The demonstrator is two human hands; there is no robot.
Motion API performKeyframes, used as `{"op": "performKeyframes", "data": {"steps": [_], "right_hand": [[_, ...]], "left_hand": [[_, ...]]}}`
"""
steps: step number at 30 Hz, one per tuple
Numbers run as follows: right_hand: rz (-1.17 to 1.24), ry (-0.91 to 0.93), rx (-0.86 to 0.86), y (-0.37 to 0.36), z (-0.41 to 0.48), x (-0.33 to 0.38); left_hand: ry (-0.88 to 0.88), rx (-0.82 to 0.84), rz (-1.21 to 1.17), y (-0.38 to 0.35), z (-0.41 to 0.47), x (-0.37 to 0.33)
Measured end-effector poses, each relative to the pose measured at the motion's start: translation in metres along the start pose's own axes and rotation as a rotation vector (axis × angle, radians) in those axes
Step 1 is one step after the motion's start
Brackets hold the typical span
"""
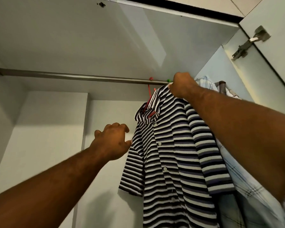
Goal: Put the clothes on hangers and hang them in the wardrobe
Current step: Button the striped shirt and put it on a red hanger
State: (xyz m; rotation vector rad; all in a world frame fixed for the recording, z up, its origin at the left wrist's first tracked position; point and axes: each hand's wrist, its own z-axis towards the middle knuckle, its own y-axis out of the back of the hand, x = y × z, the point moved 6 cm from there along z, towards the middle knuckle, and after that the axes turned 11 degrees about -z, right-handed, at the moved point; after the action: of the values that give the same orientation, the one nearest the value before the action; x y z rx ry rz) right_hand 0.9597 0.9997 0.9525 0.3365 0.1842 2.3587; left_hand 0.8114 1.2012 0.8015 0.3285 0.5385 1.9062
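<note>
A black, white and purple striped shirt hangs on a red hanger hooked over the metal wardrobe rail. My right hand is raised to the rail and grips the shirt's collar and shoulder at the top. My left hand is lower, fingers spread, its thumb touching the shirt's left sleeve edge. A green hanger hook shows on the rail just left of my right hand.
A light blue checked shirt hangs behind the striped one, against the right wall. The open wardrobe door with a metal hinge is at the upper right. The rail's left part carries nothing.
</note>
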Motion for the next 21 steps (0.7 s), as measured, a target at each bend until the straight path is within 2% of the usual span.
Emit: {"op": "performKeyframes", "data": {"steps": [5, 10, 16, 21], "right_hand": [[-0.021, -0.035, 0.067, 0.011, -0.012, 0.007], [-0.08, -0.041, 0.021, 0.026, -0.036, 0.008], [-0.172, 0.095, -0.126, 0.052, -0.093, 0.012], [-0.082, 0.235, -0.21, 0.075, -0.161, 0.0]], "left_hand": [[-0.014, 0.01, -0.015, 0.008, -0.014, 0.003], [-0.007, -0.005, -0.047, 0.021, -0.029, 0.011], [-0.007, -0.002, -0.124, 0.02, -0.052, 0.016], [-0.046, -0.025, -0.147, 0.016, -0.077, 0.012]]}}
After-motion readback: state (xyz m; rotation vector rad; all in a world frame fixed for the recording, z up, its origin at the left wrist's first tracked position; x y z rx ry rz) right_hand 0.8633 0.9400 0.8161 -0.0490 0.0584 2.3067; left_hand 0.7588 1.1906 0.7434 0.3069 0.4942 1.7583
